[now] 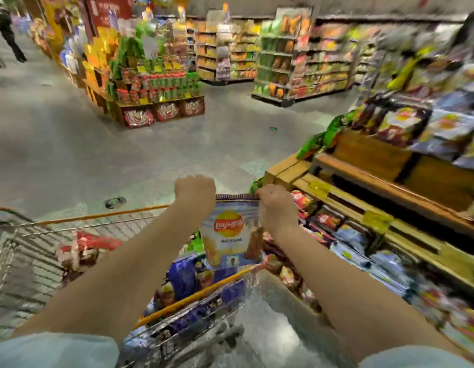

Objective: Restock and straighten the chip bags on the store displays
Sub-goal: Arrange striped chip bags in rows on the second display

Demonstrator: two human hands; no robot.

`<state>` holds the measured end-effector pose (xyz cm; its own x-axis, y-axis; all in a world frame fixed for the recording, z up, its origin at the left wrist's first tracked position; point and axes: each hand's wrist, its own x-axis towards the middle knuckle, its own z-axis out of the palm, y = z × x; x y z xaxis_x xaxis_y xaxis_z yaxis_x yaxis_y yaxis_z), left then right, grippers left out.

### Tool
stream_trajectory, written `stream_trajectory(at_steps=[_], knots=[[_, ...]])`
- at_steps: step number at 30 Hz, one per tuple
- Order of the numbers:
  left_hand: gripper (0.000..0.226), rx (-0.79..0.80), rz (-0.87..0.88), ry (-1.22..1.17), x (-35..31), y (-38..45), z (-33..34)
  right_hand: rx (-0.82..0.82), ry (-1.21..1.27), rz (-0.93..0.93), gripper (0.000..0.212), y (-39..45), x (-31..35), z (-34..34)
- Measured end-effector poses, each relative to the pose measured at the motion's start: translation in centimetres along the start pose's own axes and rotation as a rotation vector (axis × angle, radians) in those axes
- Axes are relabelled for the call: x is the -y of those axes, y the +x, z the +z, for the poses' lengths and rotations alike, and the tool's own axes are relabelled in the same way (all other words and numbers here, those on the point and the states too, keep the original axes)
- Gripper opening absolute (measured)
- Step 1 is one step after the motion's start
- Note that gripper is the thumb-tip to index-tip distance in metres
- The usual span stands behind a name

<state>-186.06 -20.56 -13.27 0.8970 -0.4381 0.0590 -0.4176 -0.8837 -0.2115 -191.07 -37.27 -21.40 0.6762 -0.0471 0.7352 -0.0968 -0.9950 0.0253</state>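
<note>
We hold a pale blue, glossy foil Lay's chip bag [232, 232] up by its crimped top edge, our left hand [194, 191] clenched on the left corner and our right hand [277, 205] pinching the right corner. The bag hangs between the two hands, above the silver wire shopping cart with orange trim [31, 251] and just beside the tiered wooden display stand [363, 205] on our right.

The main risk, as we judge it, is the grip itself. Slick foil held only at a thin seam can slide out of the fingers, and the bag would then drop back among the other purple and red bags [193, 280] in the cart or onto the grey polished floor [71, 144]. Pulling the corners apart too hard could strain the seam, and a puffed, air-filled bag squeezed into a tight row may crush the chips inside. The lower tier of the stand already looks crowded with dark blue and red packets [344, 235], lying at mixed angles, so pushing this one in carelessly could tip its neighbours or send them sliding off the sloped shelf. The picture is blurred, so we cannot tell exactly which slot is free.

The stand's planks look hard and square-edged, with yellow price tags [376, 220] clipped along the front.
</note>
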Motion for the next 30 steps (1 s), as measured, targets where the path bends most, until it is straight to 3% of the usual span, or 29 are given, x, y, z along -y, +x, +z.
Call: stream_trajectory(at_steps=[3, 8, 14, 17, 22, 26, 30], knots=[[0.024, -0.103, 0.192, 0.000, -6.2, 0.6, -0.8, -0.009, -0.137, 0.068, 0.010, -3.1, -6.0, -3.8], [0.025, -0.260, 0.438, -0.005, -16.0, 1.3, -3.5, 0.068, -0.271, 0.258, 0.034, -6.8, -14.7, -9.9], [0.021, -0.381, 0.620, -0.079, -25.4, 5.2, -7.9, 0.088, -0.531, 0.264, 0.031, -6.8, -22.9, -15.4], [0.023, -0.330, 0.706, -0.153, -29.7, 7.4, -10.5, 0.129, -0.642, 0.327, 0.032, -6.0, -26.4, -17.0], [0.023, -0.388, 0.857, -0.116, -37.0, 11.3, -11.9, 0.148, -0.680, 0.401, 0.030, -6.6, -32.5, -17.6], [0.023, -0.393, 0.960, -0.110, -42.8, 13.9, -11.8, 0.214, -0.683, 0.533, 0.013, -8.3, -37.7, -16.4], [0.023, -0.374, 0.995, -0.080, -48.5, 16.5, -11.9, 0.263, -0.701, 0.543, 0.026, -8.7, -42.1, -15.9]])
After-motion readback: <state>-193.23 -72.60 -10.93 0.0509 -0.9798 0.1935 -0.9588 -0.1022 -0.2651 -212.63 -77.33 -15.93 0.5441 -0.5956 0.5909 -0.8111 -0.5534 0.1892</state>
